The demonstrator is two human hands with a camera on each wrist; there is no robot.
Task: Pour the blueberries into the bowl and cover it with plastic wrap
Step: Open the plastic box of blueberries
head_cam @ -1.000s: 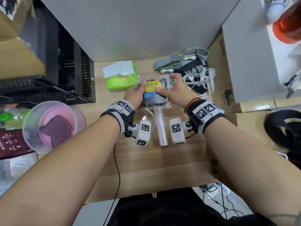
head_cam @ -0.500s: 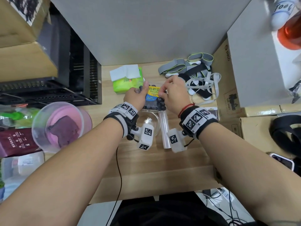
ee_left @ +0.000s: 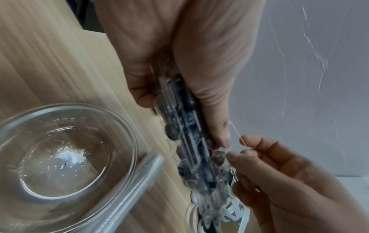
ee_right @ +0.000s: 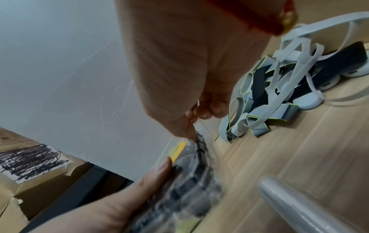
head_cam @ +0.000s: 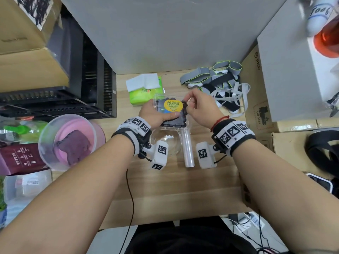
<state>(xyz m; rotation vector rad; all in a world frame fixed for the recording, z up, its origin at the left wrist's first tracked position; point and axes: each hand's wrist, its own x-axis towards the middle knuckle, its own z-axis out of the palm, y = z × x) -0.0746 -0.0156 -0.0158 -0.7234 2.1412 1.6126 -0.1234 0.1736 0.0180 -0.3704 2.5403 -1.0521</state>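
A clear clamshell box of blueberries with a yellow label is held above the table by my left hand, thumb across its lid and fingers underneath. My right hand pinches a thin elastic band at the box's right edge, stretched away from the lid. The box appears edge-on and shut in the left wrist view. An empty glass bowl stands just in front of the box. A roll of plastic wrap lies against the bowl's right side.
A green tissue pack sits behind the box and a heap of grey and black straps at the back right. A lidded pink tub stands to the left, cardboard boxes to the right. The near table is bare wood.
My right hand has slid off the lid to the box's right edge and now pulls the elastic band outward. The yellow label is uncovered. The left hand keeps its hold.
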